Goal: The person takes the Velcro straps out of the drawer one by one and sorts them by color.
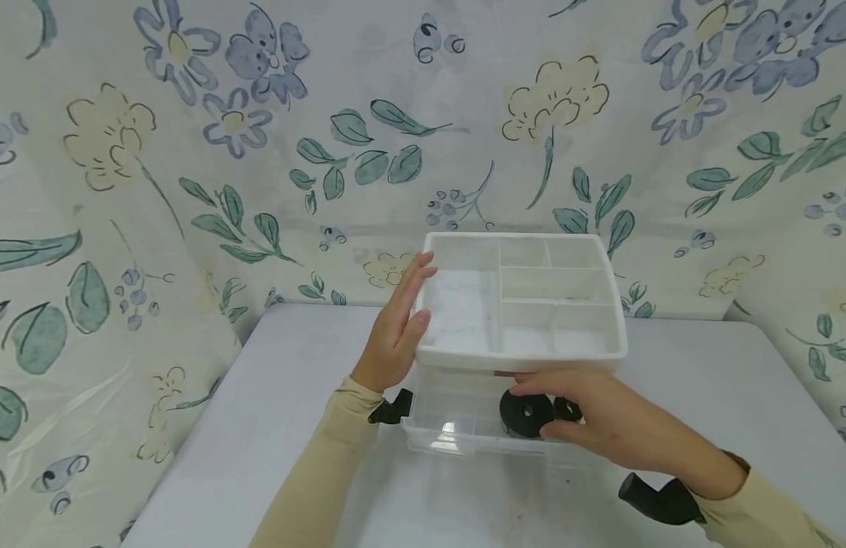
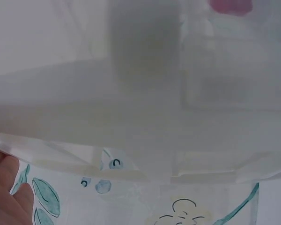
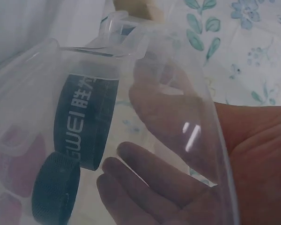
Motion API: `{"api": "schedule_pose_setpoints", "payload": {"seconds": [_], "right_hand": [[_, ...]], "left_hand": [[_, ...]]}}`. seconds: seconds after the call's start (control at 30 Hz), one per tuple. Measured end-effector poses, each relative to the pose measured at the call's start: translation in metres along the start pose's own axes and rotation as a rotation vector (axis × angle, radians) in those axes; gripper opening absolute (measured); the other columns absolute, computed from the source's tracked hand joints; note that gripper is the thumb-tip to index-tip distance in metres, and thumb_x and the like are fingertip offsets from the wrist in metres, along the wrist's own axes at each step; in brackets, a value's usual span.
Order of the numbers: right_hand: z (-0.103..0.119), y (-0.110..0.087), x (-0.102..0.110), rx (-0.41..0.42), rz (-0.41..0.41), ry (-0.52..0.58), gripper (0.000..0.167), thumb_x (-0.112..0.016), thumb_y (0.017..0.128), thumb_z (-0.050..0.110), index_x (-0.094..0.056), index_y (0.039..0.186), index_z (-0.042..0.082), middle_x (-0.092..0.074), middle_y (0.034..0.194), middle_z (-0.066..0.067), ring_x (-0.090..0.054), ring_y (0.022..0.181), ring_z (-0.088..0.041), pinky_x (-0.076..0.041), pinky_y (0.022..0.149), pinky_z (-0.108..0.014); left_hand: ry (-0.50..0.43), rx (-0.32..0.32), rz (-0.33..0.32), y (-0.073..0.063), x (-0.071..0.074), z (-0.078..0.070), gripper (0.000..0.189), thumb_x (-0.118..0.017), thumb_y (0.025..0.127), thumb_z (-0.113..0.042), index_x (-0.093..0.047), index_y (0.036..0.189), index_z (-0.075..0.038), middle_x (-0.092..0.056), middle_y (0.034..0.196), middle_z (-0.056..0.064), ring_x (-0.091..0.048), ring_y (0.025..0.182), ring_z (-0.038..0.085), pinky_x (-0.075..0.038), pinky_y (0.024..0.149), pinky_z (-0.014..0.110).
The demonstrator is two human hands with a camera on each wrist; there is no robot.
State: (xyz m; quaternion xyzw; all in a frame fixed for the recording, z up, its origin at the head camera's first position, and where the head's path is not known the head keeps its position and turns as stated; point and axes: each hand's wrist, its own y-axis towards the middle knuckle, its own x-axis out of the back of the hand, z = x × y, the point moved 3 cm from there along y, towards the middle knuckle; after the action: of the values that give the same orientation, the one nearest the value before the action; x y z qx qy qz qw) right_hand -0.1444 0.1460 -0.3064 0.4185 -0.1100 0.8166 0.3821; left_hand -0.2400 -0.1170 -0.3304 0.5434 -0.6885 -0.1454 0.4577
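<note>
- Head: your left hand (image 1: 394, 331) pinches the white compartment tray (image 1: 521, 361) by its left rim, above the clear box (image 1: 457, 441); inside, your right hand (image 1: 611, 417) is at the large black roll (image 1: 515, 417).
- Left wrist: your fingers (image 2: 7, 173) meet the tray's edge.
- Right wrist: fingers (image 3: 140, 176) spread, just off that lettered roll.

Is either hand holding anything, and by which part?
Left hand holds the white tray by its left edge. Right hand is at the black roll; whether it grips is unclear.
</note>
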Motion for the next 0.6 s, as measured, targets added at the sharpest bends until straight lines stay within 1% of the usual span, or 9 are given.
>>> {"api": "schedule_pose_setpoints", "payload": {"seconds": [0.13,0.3,0.43,0.6], "right_hand": [[-0.001,0.004,-0.001,0.014,0.050,-0.039,0.055,-0.080,0.082,0.005,-0.063,0.134,0.013,-0.058,0.143,-0.003,-0.055,0.129,-0.025,-0.052,0.099,-0.041],[0.000,0.008,-0.003,0.019,0.096,-0.055,0.058,-0.080,0.081,0.002,-0.062,0.135,0.009,-0.055,0.146,-0.005,-0.054,0.130,-0.026,-0.051,0.099,-0.044],[-0.001,0.012,-0.004,0.002,0.131,-0.067,0.059,-0.081,0.079,0.000,-0.064,0.134,0.009,-0.053,0.148,-0.006,-0.052,0.132,-0.027,-0.050,0.101,-0.045],[-0.002,0.014,-0.004,-0.001,0.155,-0.112,0.061,-0.083,0.076,-0.001,-0.065,0.133,0.010,-0.052,0.149,-0.007,-0.050,0.135,-0.030,-0.050,0.100,-0.046]], "left_hand": [[-0.009,-0.006,-0.002,0.000,0.000,0.001,0.054,-0.037,0.099,-0.015,-0.038,0.150,0.001,-0.024,0.165,0.011,-0.018,0.153,0.025,-0.019,0.122,0.049],[-0.008,-0.001,0.002,0.000,0.000,0.001,0.054,-0.037,0.099,-0.016,-0.038,0.150,0.001,-0.024,0.165,0.011,-0.017,0.153,0.025,-0.019,0.122,0.049],[-0.001,0.012,0.003,0.000,0.001,0.000,0.054,-0.038,0.099,-0.016,-0.038,0.150,0.002,-0.024,0.165,0.009,-0.017,0.153,0.023,-0.020,0.121,0.050],[-0.009,0.011,0.007,0.000,0.001,-0.001,0.054,-0.038,0.099,-0.016,-0.038,0.150,0.001,-0.023,0.165,0.010,-0.016,0.153,0.023,-0.019,0.122,0.049]]}}
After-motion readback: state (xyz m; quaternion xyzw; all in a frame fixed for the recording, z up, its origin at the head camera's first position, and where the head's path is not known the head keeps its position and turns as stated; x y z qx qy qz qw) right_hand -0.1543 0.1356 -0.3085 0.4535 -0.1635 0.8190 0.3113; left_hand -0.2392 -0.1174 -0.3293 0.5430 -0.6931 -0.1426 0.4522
